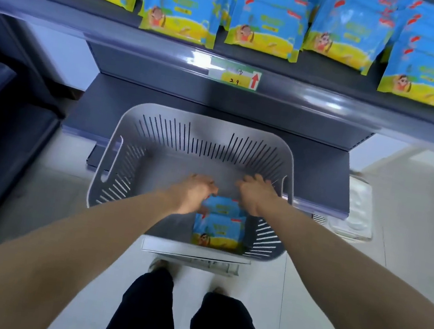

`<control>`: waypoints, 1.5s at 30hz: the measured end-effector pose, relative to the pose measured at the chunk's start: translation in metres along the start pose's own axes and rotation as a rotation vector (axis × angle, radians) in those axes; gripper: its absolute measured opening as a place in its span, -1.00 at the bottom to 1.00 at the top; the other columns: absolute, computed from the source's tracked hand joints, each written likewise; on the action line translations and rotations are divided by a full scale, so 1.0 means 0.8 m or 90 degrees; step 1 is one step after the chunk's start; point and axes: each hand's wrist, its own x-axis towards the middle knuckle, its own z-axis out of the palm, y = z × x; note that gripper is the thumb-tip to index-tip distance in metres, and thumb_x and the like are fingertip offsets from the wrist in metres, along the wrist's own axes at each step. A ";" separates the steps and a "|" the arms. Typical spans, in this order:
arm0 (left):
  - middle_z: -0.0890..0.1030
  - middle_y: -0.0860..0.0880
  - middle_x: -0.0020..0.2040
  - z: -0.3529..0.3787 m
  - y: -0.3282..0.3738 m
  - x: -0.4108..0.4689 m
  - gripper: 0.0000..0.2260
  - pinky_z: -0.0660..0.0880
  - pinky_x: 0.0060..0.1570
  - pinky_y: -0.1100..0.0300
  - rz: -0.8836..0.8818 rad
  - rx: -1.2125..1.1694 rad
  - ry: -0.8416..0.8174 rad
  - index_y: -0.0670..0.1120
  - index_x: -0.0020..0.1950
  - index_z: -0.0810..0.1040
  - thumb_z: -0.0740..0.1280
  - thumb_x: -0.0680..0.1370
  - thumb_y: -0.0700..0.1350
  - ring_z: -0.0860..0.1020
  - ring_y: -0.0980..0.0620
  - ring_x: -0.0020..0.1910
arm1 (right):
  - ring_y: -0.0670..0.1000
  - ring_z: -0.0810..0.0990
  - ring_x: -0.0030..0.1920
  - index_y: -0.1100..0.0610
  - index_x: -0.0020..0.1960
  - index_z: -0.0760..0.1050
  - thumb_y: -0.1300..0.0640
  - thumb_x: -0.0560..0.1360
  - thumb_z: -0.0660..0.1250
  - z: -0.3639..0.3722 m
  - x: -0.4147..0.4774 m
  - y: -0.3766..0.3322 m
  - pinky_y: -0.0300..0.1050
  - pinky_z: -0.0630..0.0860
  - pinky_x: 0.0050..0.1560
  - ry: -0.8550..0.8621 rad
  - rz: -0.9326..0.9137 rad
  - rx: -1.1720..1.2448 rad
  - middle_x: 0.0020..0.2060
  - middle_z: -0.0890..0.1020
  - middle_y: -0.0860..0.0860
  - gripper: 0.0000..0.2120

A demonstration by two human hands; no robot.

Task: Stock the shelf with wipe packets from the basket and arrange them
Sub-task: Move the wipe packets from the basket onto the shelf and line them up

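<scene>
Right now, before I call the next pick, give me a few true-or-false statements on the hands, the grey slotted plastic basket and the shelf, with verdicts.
1. Both the left hand and the right hand reach into the grey slotted plastic basket. True.
2. The basket is filled to its rim. False: only a few blue-and-yellow wipe packets lie by its near right wall.
3. The dark grey shelf above already carries rows of stocked packets of the same kind. True.
4. The price label on the shelf edge shows a green arrow pointing down. False: its arrow is red and points up.
</scene>
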 end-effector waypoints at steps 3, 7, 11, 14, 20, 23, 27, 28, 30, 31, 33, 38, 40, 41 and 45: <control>0.47 -0.07 0.24 0.028 0.003 0.022 -0.48 0.30 0.21 0.09 -0.005 0.033 -0.081 -0.08 0.28 0.44 0.45 0.40 0.08 0.42 -0.09 0.22 | 0.19 0.28 0.32 0.17 0.36 0.36 0.14 0.50 0.30 0.010 0.013 0.010 0.12 0.31 0.30 -0.023 0.004 0.001 0.30 0.40 0.13 -0.56; 0.54 -0.08 0.17 0.059 0.007 0.044 -0.57 0.35 0.13 0.12 -0.009 0.044 -0.173 -0.06 0.17 0.49 0.45 0.38 0.09 0.50 -0.11 0.13 | 0.19 0.28 0.31 0.17 0.32 0.39 0.21 0.49 0.29 0.020 0.027 0.015 0.14 0.32 0.29 -0.057 0.008 0.018 0.28 0.42 0.14 -0.61; 0.51 -0.11 0.19 0.069 0.013 0.055 -0.53 0.36 0.19 0.06 -0.015 0.078 -0.225 -0.11 0.22 0.49 0.44 0.39 0.07 0.49 -0.11 0.16 | 0.23 0.26 0.35 0.19 0.34 0.38 0.29 0.50 0.25 0.024 0.037 0.015 0.17 0.31 0.34 -0.092 0.026 0.018 0.30 0.41 0.17 -0.60; 0.55 -0.13 0.15 0.068 0.011 0.060 -0.60 0.40 0.16 0.06 -0.045 0.070 -0.269 -0.14 0.16 0.53 0.44 0.41 0.02 0.51 -0.12 0.16 | 0.21 0.31 0.33 0.18 0.34 0.38 0.24 0.52 0.24 0.027 0.043 0.014 0.13 0.35 0.33 -0.101 0.025 0.044 0.28 0.44 0.18 -0.61; 0.60 -0.10 0.04 0.033 -0.022 0.034 -0.74 0.36 -0.01 0.18 -0.104 0.021 -0.203 -0.12 0.03 0.55 0.45 0.37 -0.13 0.54 -0.11 0.07 | 0.18 0.49 0.24 0.15 0.31 0.42 0.11 0.52 0.28 0.028 0.055 0.008 -0.03 0.45 0.23 -0.110 0.026 0.081 0.25 0.51 0.15 -0.63; 0.62 -0.07 0.02 0.020 -0.051 0.017 -0.76 0.29 -0.14 0.24 -0.168 -0.004 -0.152 -0.08 -0.02 0.55 0.47 0.36 -0.13 0.54 -0.10 0.06 | 0.17 0.53 0.20 0.17 0.27 0.45 0.07 0.47 0.35 0.032 0.057 -0.006 -0.04 0.49 0.17 -0.112 0.004 0.077 0.21 0.55 0.15 -0.60; 0.60 -0.08 0.03 0.009 -0.066 -0.001 -0.76 0.26 -0.19 0.22 -0.186 -0.016 -0.133 -0.12 0.00 0.54 0.46 0.37 -0.13 0.54 -0.10 0.04 | 0.15 0.48 0.27 0.17 0.33 0.41 0.01 0.39 0.47 0.045 0.058 -0.027 -0.06 0.46 0.18 -0.138 -0.002 0.078 0.28 0.50 0.15 -0.42; 0.61 -0.09 0.04 0.008 -0.068 -0.005 -0.76 0.28 -0.20 0.23 -0.188 -0.017 -0.131 -0.13 -0.01 0.54 0.46 0.37 -0.13 0.54 -0.10 0.03 | 0.16 0.43 0.31 0.18 0.36 0.36 0.00 0.36 0.49 0.050 0.058 -0.030 -0.04 0.43 0.22 -0.126 0.003 0.077 0.32 0.44 0.15 -0.35; 0.61 -0.11 0.03 0.007 -0.071 -0.012 -0.76 0.30 -0.21 0.23 -0.189 -0.022 -0.123 -0.14 -0.01 0.54 0.46 0.37 -0.13 0.55 -0.09 0.01 | 0.19 0.29 0.38 0.18 0.44 0.22 -0.01 0.32 0.52 0.062 0.056 -0.034 0.04 0.35 0.31 -0.113 0.017 0.071 0.38 0.31 0.16 -0.18; 0.61 -0.12 0.03 0.007 -0.072 -0.014 -0.76 0.32 -0.20 0.22 -0.192 -0.023 -0.122 -0.14 0.00 0.54 0.46 0.38 -0.14 0.55 -0.09 0.01 | 0.20 0.25 0.38 0.19 0.45 0.16 -0.01 0.32 0.52 0.067 0.056 -0.036 0.07 0.33 0.32 -0.112 0.022 0.062 0.38 0.27 0.16 -0.15; 0.60 -0.12 0.04 0.007 -0.074 -0.018 -0.75 0.39 -0.15 0.20 -0.194 -0.024 -0.116 -0.14 0.02 0.53 0.45 0.39 -0.14 0.55 -0.10 0.02 | 0.19 0.25 0.37 0.22 0.44 0.14 -0.03 0.34 0.49 0.074 0.056 -0.038 0.09 0.32 0.30 -0.108 0.027 0.032 0.37 0.26 0.16 -0.15; 0.61 -0.09 0.02 -0.004 -0.074 -0.026 -0.77 0.43 -0.11 0.17 -0.192 -0.022 -0.081 -0.11 0.01 0.53 0.44 0.39 -0.13 0.55 -0.09 0.00 | 0.14 0.43 0.32 0.12 0.33 0.37 0.05 0.43 0.42 0.054 0.055 -0.039 0.12 0.36 0.27 -0.125 0.048 0.034 0.31 0.46 0.08 -0.48; 0.60 -0.06 -0.02 -0.017 -0.070 -0.033 -0.83 0.37 -0.17 0.22 -0.186 -0.025 -0.072 -0.07 -0.04 0.53 0.42 0.40 -0.15 0.54 -0.06 -0.03 | 0.14 0.46 0.30 0.14 0.29 0.40 0.15 0.48 0.33 0.039 0.046 -0.038 0.14 0.39 0.26 -0.090 0.061 0.088 0.29 0.48 0.10 -0.60; 0.59 -0.04 -0.06 -0.025 -0.069 -0.037 -0.85 0.34 -0.20 0.24 -0.185 -0.024 -0.061 -0.04 -0.08 0.51 0.42 0.40 -0.15 0.54 -0.04 -0.07 | 0.15 0.46 0.29 0.15 0.28 0.39 0.20 0.48 0.30 0.028 0.040 -0.036 0.15 0.39 0.27 -0.056 0.066 0.115 0.28 0.48 0.12 -0.63; 0.49 0.02 -0.17 -0.075 -0.057 -0.053 -0.83 0.30 -0.23 0.25 -0.189 -0.043 -0.017 -0.02 -0.15 0.44 0.40 0.39 -0.19 0.45 0.01 -0.17 | 0.16 0.50 0.21 0.09 0.20 0.41 0.29 0.45 0.23 -0.049 0.002 -0.018 0.12 0.36 0.23 0.074 0.048 0.116 0.19 0.52 0.10 -0.67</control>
